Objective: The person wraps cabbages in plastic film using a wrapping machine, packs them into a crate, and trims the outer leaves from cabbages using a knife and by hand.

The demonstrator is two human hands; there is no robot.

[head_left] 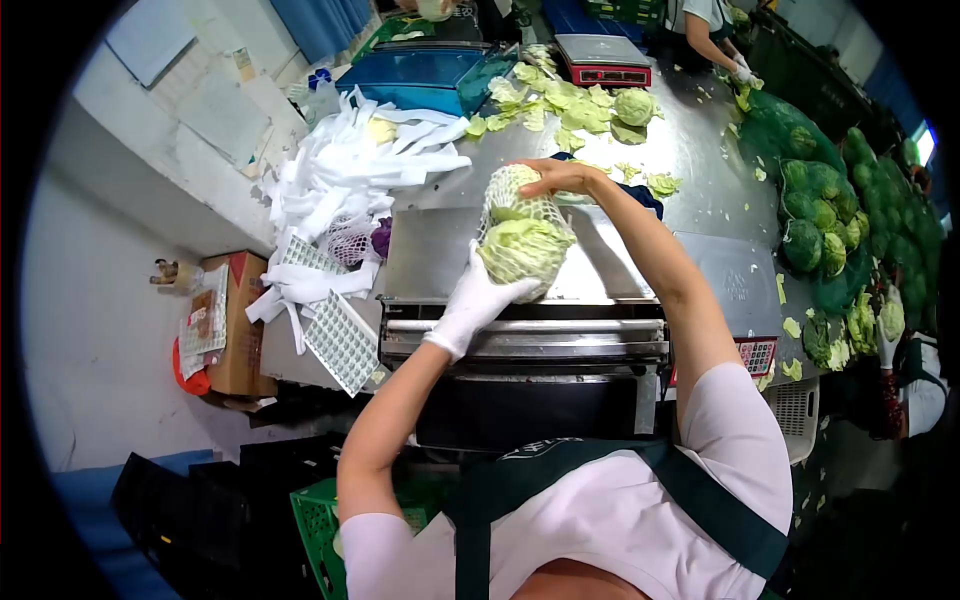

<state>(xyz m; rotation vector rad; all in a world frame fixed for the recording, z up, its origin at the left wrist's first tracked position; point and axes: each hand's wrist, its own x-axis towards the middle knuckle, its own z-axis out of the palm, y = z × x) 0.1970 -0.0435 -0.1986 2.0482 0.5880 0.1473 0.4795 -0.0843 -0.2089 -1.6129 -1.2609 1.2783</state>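
Note:
A pale green cabbage [528,252] is partly inside a white foam net sleeve [512,190], over the metal top of a wrapping machine [525,338]. My left hand [482,302], in a white glove, grips the cabbage from its lower left side. Bare, my right hand [556,178] has its fingers closed on the upper end of the net. The thumb rests on the mesh, and some of the fingers are hidden behind it. Left of the machine lies a heap of flat white foam sleeves [335,165], with a purple netted item [381,238] beside it.
Sheets of round labels [343,342] lie at the table's left edge. A red-edged scale [604,62], loose leaves [575,105] and a cabbage [634,106] are farther back. Green mesh sacks [815,205] line the right. Co-workers' gloved hands [743,73] show at the far right.

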